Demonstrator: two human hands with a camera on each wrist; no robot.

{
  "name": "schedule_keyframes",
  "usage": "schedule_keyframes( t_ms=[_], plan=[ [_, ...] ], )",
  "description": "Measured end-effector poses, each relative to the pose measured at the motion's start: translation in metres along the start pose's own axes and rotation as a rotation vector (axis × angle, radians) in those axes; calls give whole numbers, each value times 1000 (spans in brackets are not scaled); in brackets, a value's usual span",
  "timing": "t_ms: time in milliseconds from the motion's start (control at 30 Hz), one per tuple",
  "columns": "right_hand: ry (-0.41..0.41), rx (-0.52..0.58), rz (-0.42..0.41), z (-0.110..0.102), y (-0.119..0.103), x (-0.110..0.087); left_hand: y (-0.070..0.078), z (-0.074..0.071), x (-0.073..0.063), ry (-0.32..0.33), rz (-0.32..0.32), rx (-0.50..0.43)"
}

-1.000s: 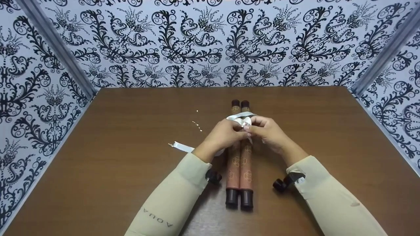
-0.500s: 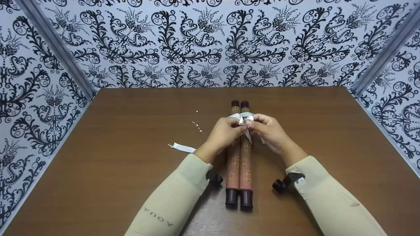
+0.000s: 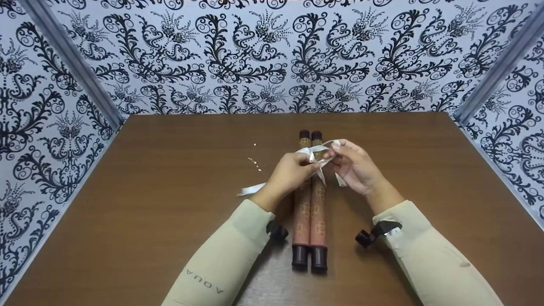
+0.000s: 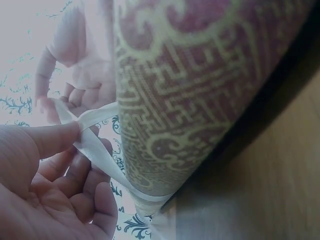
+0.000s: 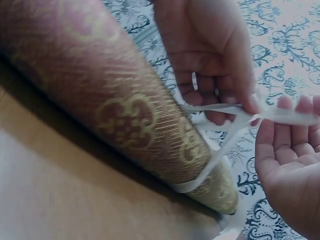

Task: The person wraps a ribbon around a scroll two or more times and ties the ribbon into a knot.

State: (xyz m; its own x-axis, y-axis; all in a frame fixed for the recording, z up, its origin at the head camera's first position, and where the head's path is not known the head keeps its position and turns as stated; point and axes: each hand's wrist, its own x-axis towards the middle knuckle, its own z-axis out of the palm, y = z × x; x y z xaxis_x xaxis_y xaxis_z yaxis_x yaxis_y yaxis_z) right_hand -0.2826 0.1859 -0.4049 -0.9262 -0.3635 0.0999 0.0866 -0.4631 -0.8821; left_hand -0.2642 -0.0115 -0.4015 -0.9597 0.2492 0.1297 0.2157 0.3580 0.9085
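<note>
Two scrolls [image 3: 305, 208], reddish brown with gold patterns and dark end caps, lie side by side. A white ribbon [image 3: 318, 148] runs around them near their far ends. Over the scrolls, my left hand [image 3: 293, 172] pinches the ribbon [image 4: 102, 157] where its strands cross, the thumb on top in the left wrist view. Slightly farther right, my right hand [image 3: 357, 165] holds a raised loop of ribbon by thumb and fingers. Ribbon [image 5: 290, 116] stretches across the right fingers in the right wrist view. The exact knot is partly hidden by fingers.
A loose ribbon end lies left of the left wrist, on the brown wooden table [image 3: 170, 221]. Small pale scraps [image 3: 255, 161] are scattered left of the scrolls. Patterned walls [image 3: 272, 55] enclose the back and sides.
My right hand has drawn up and to the right, stretching the ribbon loop. The left hand stays nearly in place. The loose ribbon end at left has slid right.
</note>
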Motion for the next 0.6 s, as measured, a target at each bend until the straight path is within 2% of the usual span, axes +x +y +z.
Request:
schedule_keyframes(
  t_ms=[167,400,600],
  plan=[
    [53,36,-32,-2,-12,-1,-1,0,-1,-6,-22,-8],
    [113,-16,-68,-11,-34,-4,-2,0,0,1,-21,14],
    [186,-67,-48,-22,-54,-7,-2,-1,-1,-1,-22,7]
  ],
)
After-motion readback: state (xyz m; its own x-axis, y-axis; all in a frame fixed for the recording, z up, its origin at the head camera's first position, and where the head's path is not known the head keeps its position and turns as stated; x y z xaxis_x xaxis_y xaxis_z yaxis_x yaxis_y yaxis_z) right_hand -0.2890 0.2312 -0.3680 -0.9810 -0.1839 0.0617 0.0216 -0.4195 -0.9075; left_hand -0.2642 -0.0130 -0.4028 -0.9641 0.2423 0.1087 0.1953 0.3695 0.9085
